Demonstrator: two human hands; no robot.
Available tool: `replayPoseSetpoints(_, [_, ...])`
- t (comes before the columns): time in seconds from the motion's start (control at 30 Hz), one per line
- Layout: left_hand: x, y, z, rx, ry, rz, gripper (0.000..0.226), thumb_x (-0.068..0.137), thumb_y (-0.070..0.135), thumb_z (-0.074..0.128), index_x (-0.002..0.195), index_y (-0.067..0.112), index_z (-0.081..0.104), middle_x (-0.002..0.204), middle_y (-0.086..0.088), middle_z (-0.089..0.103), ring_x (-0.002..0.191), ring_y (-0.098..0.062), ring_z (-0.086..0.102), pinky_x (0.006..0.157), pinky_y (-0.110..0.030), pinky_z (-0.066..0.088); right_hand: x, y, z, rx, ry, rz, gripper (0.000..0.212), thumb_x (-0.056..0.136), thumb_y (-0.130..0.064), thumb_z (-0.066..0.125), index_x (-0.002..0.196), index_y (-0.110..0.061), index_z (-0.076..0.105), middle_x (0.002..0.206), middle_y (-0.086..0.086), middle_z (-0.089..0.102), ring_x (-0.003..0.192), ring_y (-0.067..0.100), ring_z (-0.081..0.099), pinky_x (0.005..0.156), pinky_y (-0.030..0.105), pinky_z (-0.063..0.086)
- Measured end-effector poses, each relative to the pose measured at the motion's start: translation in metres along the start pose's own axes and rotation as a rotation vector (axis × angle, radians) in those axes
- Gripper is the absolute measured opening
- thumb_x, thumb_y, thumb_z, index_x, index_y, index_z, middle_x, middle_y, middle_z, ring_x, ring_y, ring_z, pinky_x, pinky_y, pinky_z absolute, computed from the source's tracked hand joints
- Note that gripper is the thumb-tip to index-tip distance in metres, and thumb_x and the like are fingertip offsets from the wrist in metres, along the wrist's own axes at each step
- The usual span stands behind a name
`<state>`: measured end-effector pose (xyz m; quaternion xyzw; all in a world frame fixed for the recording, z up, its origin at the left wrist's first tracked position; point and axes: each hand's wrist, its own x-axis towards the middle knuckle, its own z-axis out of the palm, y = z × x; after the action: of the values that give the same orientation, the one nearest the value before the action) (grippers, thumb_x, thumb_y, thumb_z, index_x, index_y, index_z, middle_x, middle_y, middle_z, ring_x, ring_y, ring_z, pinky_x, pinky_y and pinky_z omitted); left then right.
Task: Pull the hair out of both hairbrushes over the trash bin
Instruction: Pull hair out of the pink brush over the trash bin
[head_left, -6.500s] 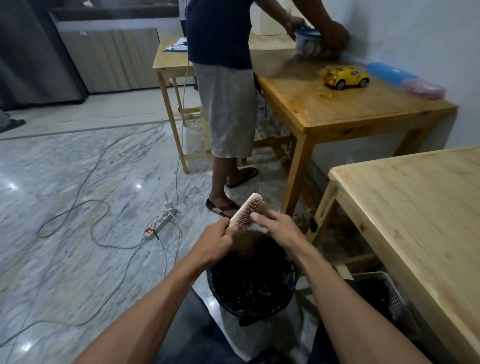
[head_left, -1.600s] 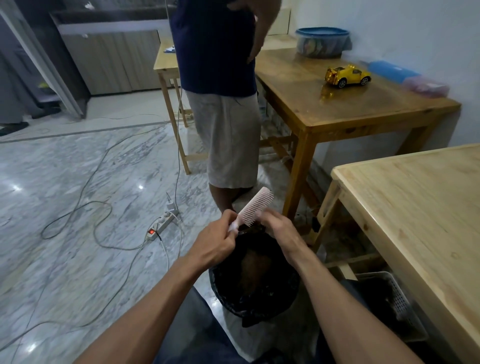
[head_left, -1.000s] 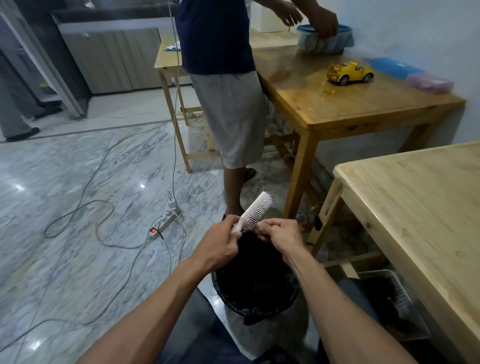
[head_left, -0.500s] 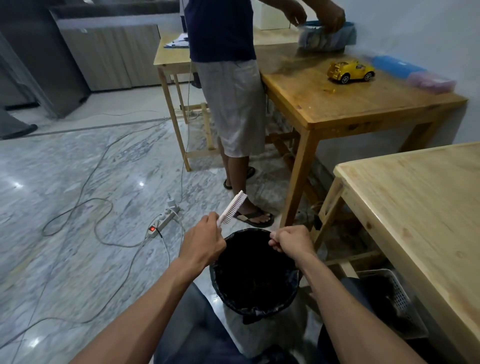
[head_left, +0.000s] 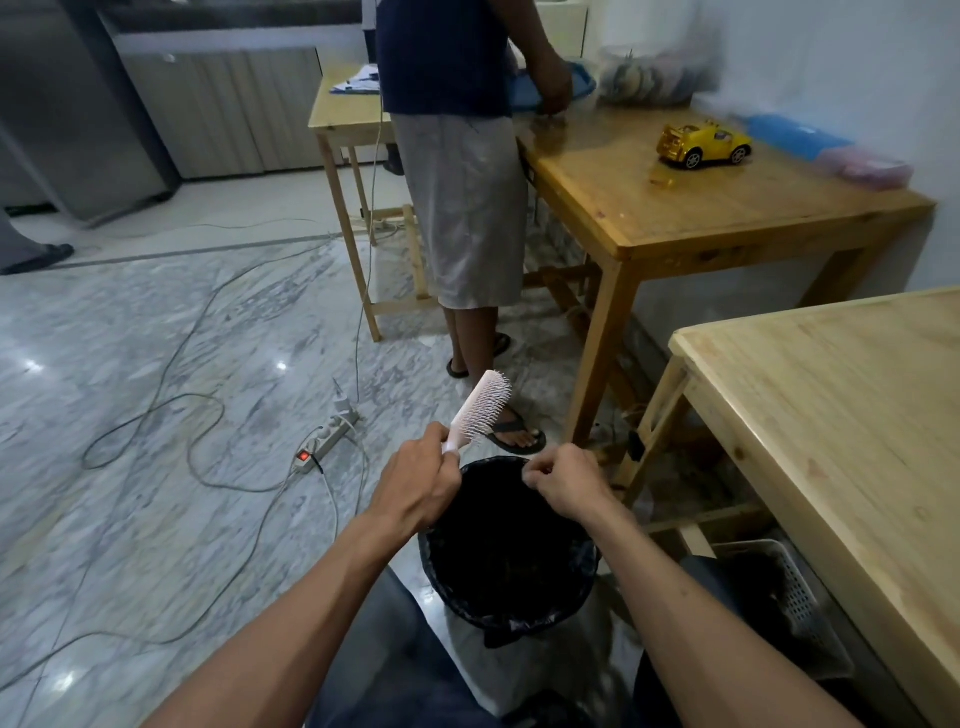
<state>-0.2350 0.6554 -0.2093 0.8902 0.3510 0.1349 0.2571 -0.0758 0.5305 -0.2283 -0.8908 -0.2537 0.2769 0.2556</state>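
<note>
A pale pink hairbrush points up and to the right, its white bristles facing right with no hair visible in them. My left hand grips its handle just beyond the far left rim of the trash bin. The bin is round with a black liner and stands on the floor between my knees. My right hand hovers over the bin's far rim, apart from the brush, with its fingertips pinched together. I cannot make out any hair between them. Only one brush is in view.
A person in grey shorts stands at a darker wooden table holding a yellow toy car; their sandalled foot is close to the bin. A power strip and cables cross the marble floor. A light wooden table and white basket are at right.
My right hand has come off the brush's bristles and dropped to the bin's rim. My left hand has swung the brush a little left. The standing person's foot has stepped nearer the bin.
</note>
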Motion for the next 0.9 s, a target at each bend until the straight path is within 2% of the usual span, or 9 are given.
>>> replayPoseSetpoints(0.07, [-0.002,0.0,0.001,-0.012,-0.009,-0.001,0.02,0.098,0.023,0.045,0.111,0.01,0.053,0.08,-0.016,0.063,0.066,-0.034,0.055,0.057,-0.039,0.033,-0.001,0.001,0.002,0.047,0.033,0.024,0.021,0.089,-0.013,0.073,0.106,-0.023,0.079,0.113,0.004,0.076,0.104,0.023,0.07,0.096,0.039,0.058])
replayPoseSetpoints(0.17, [-0.003,-0.002,0.004,-0.011,-0.019,-0.006,0.02,0.095,0.023,0.046,0.108,0.01,0.053,0.073,-0.011,0.058,0.059,-0.027,0.049,0.054,-0.037,0.031,-0.006,-0.004,-0.004,0.052,0.092,-0.007,0.018,0.092,-0.038,0.071,0.1,-0.024,0.08,0.084,-0.004,0.079,0.088,0.016,0.071,0.086,0.038,0.058])
replayPoseSetpoints(0.27, [-0.001,-0.004,0.005,-0.04,-0.031,-0.016,0.019,0.093,0.025,0.047,0.106,0.012,0.053,0.07,-0.009,0.058,0.054,-0.024,0.048,0.05,-0.035,0.032,-0.003,-0.012,-0.007,0.165,0.066,-0.086,0.038,0.095,-0.045,0.063,0.126,-0.025,0.072,0.114,-0.003,0.072,0.109,0.018,0.066,0.094,0.033,0.05])
replayPoseSetpoints(0.37, [-0.003,-0.003,0.003,-0.066,-0.066,0.025,0.02,0.094,0.027,0.047,0.108,0.014,0.053,0.07,-0.009,0.06,0.054,-0.021,0.048,0.049,-0.033,0.03,0.004,-0.018,-0.01,0.626,-0.182,-0.098,0.066,0.087,-0.037,0.072,0.148,-0.024,0.05,0.132,-0.003,0.061,0.111,0.017,0.068,0.089,0.031,0.052])
replayPoseSetpoints(0.47, [-0.005,-0.002,-0.001,-0.057,-0.058,0.117,0.022,0.093,0.03,0.045,0.108,0.017,0.054,0.069,-0.01,0.063,0.057,-0.024,0.051,0.053,-0.035,0.03,0.005,-0.019,-0.011,0.843,-0.391,-0.15,0.031,0.094,-0.024,0.073,0.12,-0.008,0.068,0.102,0.005,0.075,0.079,0.013,0.073,0.066,0.022,0.056])
replayPoseSetpoints(0.57, [-0.006,-0.009,-0.003,0.027,-0.019,0.169,0.019,0.094,0.028,0.046,0.108,0.016,0.052,0.068,-0.009,0.06,0.063,-0.034,0.057,0.055,-0.037,0.034,0.002,-0.022,-0.005,0.808,-0.289,-0.152,0.017,0.091,-0.015,0.076,0.089,0.001,0.074,0.073,0.007,0.072,0.055,0.006,0.062,0.053,0.015,0.051])
replayPoseSetpoints(0.67, [-0.007,-0.015,-0.007,0.151,0.033,0.158,0.019,0.096,0.029,0.044,0.109,0.016,0.049,0.076,-0.008,0.061,0.066,-0.036,0.059,0.058,-0.042,0.045,0.004,-0.019,0.0,0.671,-0.185,-0.109,0.012,0.09,-0.012,0.078,0.08,-0.005,0.077,0.067,0.007,0.072,0.051,0.006,0.06,0.053,0.017,0.053])
replayPoseSetpoints(0.8, [-0.006,-0.026,-0.012,0.197,0.134,0.047,0.018,0.097,0.027,0.044,0.109,0.014,0.047,0.084,-0.01,0.063,0.067,-0.035,0.061,0.057,-0.042,0.05,0.004,-0.003,0.01,0.669,-0.027,-0.026,0.01,0.094,-0.008,0.073,0.087,-0.003,0.079,0.076,0.013,0.075,0.058,0.01,0.066,0.06,0.021,0.057])
replayPoseSetpoints(0.9, [-0.006,-0.031,-0.011,0.184,0.104,0.015,0.019,0.096,0.026,0.045,0.11,0.014,0.047,0.085,-0.011,0.063,0.067,-0.033,0.06,0.058,-0.042,0.049,0.003,0.012,0.019,0.516,-0.154,-0.026,0.033,0.096,0.006,0.058,0.123,-0.003,0.072,0.108,0.01,0.078,0.09,0.015,0.073,0.082,0.029,0.061])
